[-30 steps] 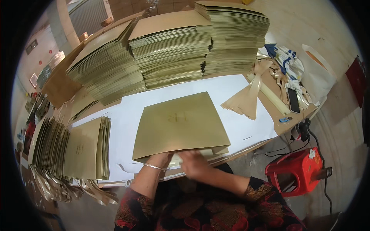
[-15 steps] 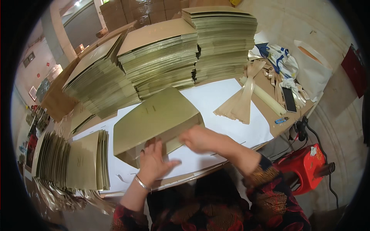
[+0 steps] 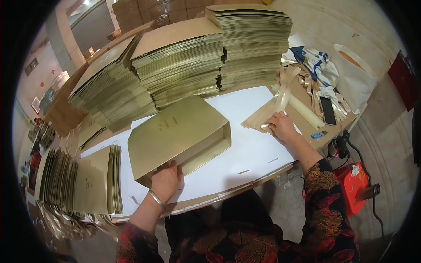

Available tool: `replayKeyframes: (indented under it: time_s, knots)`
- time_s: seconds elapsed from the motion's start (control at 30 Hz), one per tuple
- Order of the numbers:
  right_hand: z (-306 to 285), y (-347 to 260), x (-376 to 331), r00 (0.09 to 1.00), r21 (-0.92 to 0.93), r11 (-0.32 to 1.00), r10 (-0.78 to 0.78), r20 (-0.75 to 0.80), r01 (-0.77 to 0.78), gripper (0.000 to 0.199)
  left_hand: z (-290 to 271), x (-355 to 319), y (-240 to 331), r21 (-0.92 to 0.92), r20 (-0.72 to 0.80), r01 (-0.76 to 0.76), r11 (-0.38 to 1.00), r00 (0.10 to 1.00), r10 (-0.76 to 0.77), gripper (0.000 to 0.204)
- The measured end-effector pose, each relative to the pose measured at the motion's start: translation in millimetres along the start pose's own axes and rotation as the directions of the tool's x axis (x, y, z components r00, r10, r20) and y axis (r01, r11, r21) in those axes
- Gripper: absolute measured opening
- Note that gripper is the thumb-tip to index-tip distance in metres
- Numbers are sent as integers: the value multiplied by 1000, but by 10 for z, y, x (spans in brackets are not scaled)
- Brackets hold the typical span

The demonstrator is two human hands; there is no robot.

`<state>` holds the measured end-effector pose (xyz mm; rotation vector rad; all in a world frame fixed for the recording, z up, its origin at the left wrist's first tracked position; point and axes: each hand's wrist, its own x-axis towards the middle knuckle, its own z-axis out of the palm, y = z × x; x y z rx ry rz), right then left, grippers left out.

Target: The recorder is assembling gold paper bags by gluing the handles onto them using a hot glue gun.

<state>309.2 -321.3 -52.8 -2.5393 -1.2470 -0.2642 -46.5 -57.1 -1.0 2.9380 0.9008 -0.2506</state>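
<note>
A gold cardboard box rests on the white sheet in front of me, its open side facing me and two slits in its top. My left hand grips the near lower edge of the box, with the fingertips reaching into the opening. Off to the right, my right hand is closed at the near ends of a fanned bundle of beige satin ribbons, pinching at a ribbon end there. How many strips its fingers hold cannot be made out.
Tall stacks of flat gold boxes line the back. More folded gold pieces with ribbons stand at left. A pale roll, a phone, blue snips and a white bag lie right; a red stool stands below.
My right hand has left the box opening and moved right to the ribbons. My left hand has shifted slightly down and left, its fingers now around the box's near edge.
</note>
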Motion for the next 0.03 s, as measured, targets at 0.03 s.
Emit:
replayKeyframes:
  time_s: [0.03]
  knots:
    - [18,31,-31,1000,-77,997,-15,-11,14,15,8,-6,8,0,2,-2,1000,1000,2,54]
